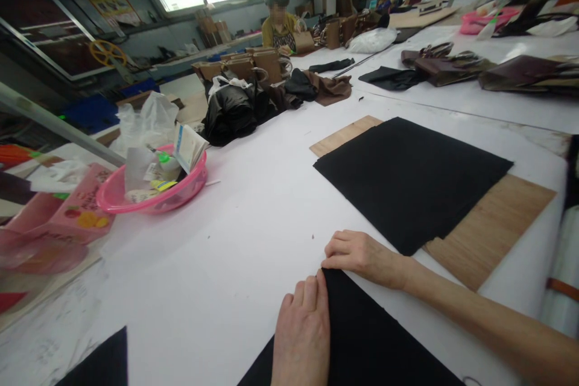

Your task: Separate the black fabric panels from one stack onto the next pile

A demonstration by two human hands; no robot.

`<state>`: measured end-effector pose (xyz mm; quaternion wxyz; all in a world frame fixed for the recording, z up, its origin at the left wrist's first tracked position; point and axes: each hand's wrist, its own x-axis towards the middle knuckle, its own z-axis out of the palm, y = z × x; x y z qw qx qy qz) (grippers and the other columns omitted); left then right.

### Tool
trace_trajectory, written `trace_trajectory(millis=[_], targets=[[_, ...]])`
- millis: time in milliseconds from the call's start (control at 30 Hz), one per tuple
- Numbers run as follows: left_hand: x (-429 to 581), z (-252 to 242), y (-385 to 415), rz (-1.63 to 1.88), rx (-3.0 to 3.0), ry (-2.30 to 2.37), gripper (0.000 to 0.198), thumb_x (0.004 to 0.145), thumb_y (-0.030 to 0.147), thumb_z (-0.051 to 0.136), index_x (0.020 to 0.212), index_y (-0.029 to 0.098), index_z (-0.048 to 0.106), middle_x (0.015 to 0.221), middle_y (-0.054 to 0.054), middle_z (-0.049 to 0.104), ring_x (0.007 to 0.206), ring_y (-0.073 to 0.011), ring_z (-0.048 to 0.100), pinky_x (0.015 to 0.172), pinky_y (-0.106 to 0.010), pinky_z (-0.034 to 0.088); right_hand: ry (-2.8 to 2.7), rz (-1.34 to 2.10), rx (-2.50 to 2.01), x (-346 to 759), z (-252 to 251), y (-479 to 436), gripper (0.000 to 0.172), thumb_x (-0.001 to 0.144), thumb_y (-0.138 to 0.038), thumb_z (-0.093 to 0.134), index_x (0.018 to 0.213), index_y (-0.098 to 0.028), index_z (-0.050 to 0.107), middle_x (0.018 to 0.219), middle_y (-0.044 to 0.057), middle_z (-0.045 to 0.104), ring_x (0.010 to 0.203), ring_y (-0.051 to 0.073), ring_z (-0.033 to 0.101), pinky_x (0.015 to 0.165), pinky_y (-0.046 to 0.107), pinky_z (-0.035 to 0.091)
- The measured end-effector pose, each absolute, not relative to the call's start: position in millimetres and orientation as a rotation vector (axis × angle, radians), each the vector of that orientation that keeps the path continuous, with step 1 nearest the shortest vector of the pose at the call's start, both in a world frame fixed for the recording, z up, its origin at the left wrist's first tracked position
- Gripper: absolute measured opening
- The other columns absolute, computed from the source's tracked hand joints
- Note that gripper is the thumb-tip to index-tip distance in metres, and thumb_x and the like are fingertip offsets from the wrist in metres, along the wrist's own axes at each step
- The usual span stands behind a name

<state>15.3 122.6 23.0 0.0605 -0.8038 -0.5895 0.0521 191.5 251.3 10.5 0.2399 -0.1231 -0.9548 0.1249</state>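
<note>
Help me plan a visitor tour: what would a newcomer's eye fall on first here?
Probably the black cloth at bottom centre, with the left hand and right hand at its top corner. Next, the large black sheet over wooden board at right, and the bright pink basin at left.

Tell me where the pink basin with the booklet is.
The pink basin sits at the left of the head view, on the white table beside a pink box.
</note>
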Motion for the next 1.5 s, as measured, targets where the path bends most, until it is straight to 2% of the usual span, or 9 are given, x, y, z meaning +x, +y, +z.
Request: trace_trajectory(millis=[200, 467, 767, 1167, 1500], targets=[[15, 23, 123, 0.188, -2.413, -1.766, 0.054, 0.083, 0.001, 0.052, 0.136, 0.012, 0.047, 0.106, -0.006, 0.062, 0.087, -0.0189, 0.058, 0.072, -0.032, 0.048, -2.528, 0.403, -0.384, 193, 6, 252, 0.021, 0.102, -0.011, 0.045, 0.098, -0.018, 0.064, 0.092, 0.004, 0.061, 0.085, 0.015, 0.054, 0.074, 0.028, 0.045], [15, 27, 125, 0.174, -2.47, -1.837, 0.059, 0.083, 0.0, 0.051, 0.14, 0.013, 0.042, 0.105, -0.005, 0.062, 0.089, -0.0185, 0.059, 0.073, -0.032, 0.048, -2.618, 0.323, -0.362, 196, 6, 250, 0.018, 0.102, -0.012, 0.046, 0.098, -0.017, 0.064, 0.094, 0.004, 0.06, 0.088, 0.016, 0.052, 0.076, 0.029, 0.043], [17, 27, 127, 0.216, -2.456, -1.843, 0.059, 0.083, 0.0, 0.051, 0.14, 0.012, 0.043, 0.106, -0.006, 0.062, 0.089, -0.0201, 0.06, 0.073, -0.035, 0.051, -2.718, 0.166, -0.361, 195, 8, 247, 0.021, 0.102, -0.01, 0.042, 0.094, -0.015, 0.061, 0.09, 0.005, 0.058, 0.083, 0.018, 0.049, 0.073, 0.03, 0.041], [20, 33, 130, 0.276, -2.465, -1.901, 0.059, 0.085, 0.002, 0.05, 0.141, 0.016, 0.041, 0.106, -0.006, 0.061, 0.09, -0.0217, 0.061, 0.073, -0.037, 0.053, -2.738, 0.194, -0.384, 196, 7, 247, 0.019, 0.102, -0.012, 0.043, 0.099, -0.015, 0.061, 0.092, 0.005, 0.057, 0.087, 0.019, 0.049, 0.076, 0.031, 0.042], [29, 38, 134, 0.294, -2.46, -1.968, 0.055, 0.087, 0.005, 0.047, 0.14, 0.016, 0.041, 0.101, -0.005, 0.06, 0.09, -0.0227, 0.059, 0.071, -0.037, 0.053, -2.693, 0.253, -0.474, 207, 3, 241, 0.024, 0.104, -0.016, 0.038, 0.117, -0.015, 0.059, 0.106, 0.009, 0.058, 0.099, 0.021, 0.052, 0.085, 0.035, 0.047]])
